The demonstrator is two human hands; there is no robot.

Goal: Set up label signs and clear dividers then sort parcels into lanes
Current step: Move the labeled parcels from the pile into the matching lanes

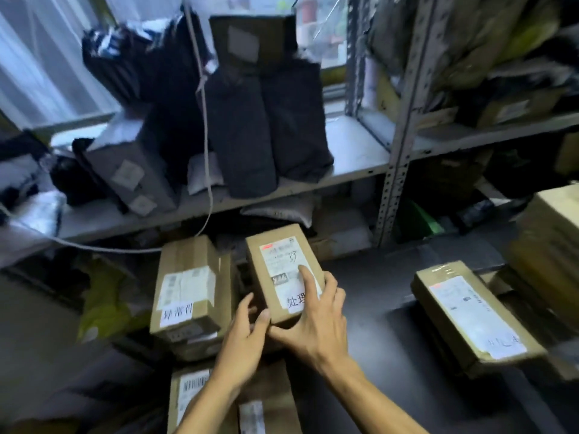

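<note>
Spanning the back: a grey steel rack (395,170) with punched posts stood before a bright window (47,57); its shelf (351,142) ran across at mid-height.
Surface: a dark table (391,277) lay below the shelf and filled the right foreground.
Right bays: crammed with bags and parcels, too blurred to tell apart.
Black bags (266,133): two stood upright on the shelf, side by side.
Grey parcel (131,173): leaned tilted on the shelf, left of the black bags.
Cartons (551,239): stacked at the table's right edge.
Right box (470,314): lay on the table, white label up, well apart from both hands.
Left box (188,286): sat on other boxes left of the table, with a handwritten white slip at its near end.
Yellow bag (100,302): lay low, left of the left box.
Middle box (279,261): just beside the left box, label up, with a handwritten slip at its near end, partly covered by fingers; what bore it was hidden.
Right hand (316,321): gripped the middle box's near end, fingers round the right edge, forefinger pressed on the label.
Left hand (247,333): gripped the near left corner of the same box, thumb on top.
Cord (205,120): white, hung across the black bags, then trailed off left under the shelf.
</note>
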